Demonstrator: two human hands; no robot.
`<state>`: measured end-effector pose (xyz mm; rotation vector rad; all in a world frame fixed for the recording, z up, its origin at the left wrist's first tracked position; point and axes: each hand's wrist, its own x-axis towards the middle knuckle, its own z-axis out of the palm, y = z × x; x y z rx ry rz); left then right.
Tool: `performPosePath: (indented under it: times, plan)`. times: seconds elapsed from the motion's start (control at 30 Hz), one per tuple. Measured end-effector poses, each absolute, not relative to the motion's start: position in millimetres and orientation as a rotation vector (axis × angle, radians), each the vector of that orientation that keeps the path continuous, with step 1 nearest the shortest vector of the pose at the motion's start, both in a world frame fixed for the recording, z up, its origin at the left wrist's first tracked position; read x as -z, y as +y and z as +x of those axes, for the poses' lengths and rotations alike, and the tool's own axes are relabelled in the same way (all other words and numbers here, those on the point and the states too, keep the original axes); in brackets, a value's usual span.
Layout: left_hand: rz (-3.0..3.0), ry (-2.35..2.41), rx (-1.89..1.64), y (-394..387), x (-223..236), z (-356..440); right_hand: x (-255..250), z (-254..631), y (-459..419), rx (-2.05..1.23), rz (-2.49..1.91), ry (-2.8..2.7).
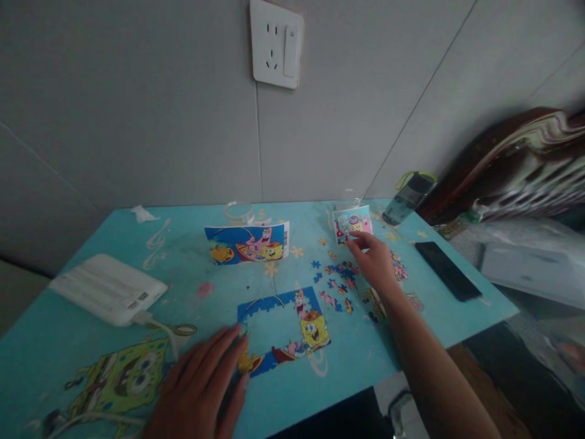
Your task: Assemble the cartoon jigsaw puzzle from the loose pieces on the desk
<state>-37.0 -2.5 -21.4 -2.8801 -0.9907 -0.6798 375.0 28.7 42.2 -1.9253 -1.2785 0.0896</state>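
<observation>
My left hand (201, 381) lies flat on the table, fingers stretched out and holding nothing, its fingertips at the left edge of a partly assembled jigsaw puzzle (315, 329). The puzzle's cartoon border is joined round a bare middle. My right hand (372, 259) reaches over the loose puzzle pieces (345, 271). Its thumb and forefinger are closed together in front of the lower edge of a small picture card (351, 219); what lies between them cannot be made out. A wider picture card (249, 244) stands upright behind the puzzle.
A white power bank (109, 288) with a cable lies at left. Behind the wide card is a clear round container (239, 212). A dark phone (446, 271) and a tilted bottle (408, 198) are at right. The wall (183, 122) borders the table's back.
</observation>
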Motion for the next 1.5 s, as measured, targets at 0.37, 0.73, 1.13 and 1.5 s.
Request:
performPosePath:
  times: [0.37, 0.73, 1.13, 1.5]
  plan:
    - [-2.874, -0.956, 0.678, -1, 22, -38, -35, 384, 27, -0.183, -2.009, -1.237]
    - [-2.901, -0.985, 0.666, -2, 22, -38, -24, 386, 30, -0.283, -2.041, -1.332]
    - [-2.873, -0.991, 0.655, -4, 18, -36, -39, 385, 5, -0.384, -2.11, -1.506]
    - [-2.871, -1.043, 0.617, -7, 15, -33, -34, 382, -19, -0.285, -2.19, -1.615]
